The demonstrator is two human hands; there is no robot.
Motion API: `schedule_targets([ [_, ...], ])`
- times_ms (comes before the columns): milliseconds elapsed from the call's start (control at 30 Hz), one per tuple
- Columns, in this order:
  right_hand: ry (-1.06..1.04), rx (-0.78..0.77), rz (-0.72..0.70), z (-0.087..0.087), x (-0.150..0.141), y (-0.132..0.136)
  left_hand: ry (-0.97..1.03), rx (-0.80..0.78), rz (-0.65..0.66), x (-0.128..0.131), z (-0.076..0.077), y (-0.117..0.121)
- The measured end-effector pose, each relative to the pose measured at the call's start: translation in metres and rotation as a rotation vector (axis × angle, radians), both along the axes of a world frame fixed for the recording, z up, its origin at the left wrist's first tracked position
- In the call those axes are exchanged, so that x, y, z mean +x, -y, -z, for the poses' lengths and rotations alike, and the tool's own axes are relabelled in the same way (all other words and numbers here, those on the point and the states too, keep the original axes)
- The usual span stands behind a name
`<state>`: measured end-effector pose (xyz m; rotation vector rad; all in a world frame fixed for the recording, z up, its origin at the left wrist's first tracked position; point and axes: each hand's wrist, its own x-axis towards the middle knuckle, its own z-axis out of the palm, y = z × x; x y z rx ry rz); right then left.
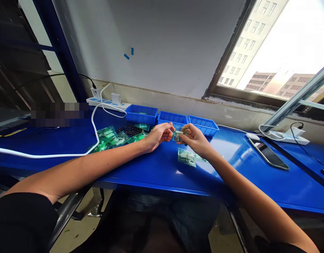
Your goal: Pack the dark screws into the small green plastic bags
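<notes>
Clear packet [177,135] was pinched in right hand [195,139]; left hand [157,136] curled beside it, grip unclear. Second packet [187,157] lay on worktop [148,172].

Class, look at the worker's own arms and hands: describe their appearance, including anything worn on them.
The left sleeve is black, short and plain where visible; only a dark edge of the right sleeve shows. The left hand and right hand are bare: no gloves, watch or bracelet can be seen.
</notes>
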<state>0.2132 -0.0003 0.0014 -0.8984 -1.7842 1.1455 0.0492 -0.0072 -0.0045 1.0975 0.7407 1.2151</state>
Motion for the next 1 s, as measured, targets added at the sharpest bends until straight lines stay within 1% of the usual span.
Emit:
schedule_targets([
  [300, 0.050, -0.042, -0.059, 0.0038, -0.0018, 0.0009, 0.033, -0.019, -0.026, -0.0020, -0.0024, -0.0023],
  [700, 0.009, 0.027, 0.022, 0.0014, -0.0009, -0.0005, 0.011, -0.008, -0.016, -0.0001, -0.0018, 0.0002],
  [1000, 0.045, -0.026, -0.045, 0.0033, -0.0021, 0.0012, 0.029, -0.021, -0.018, -0.0016, -0.0024, -0.0008],
])
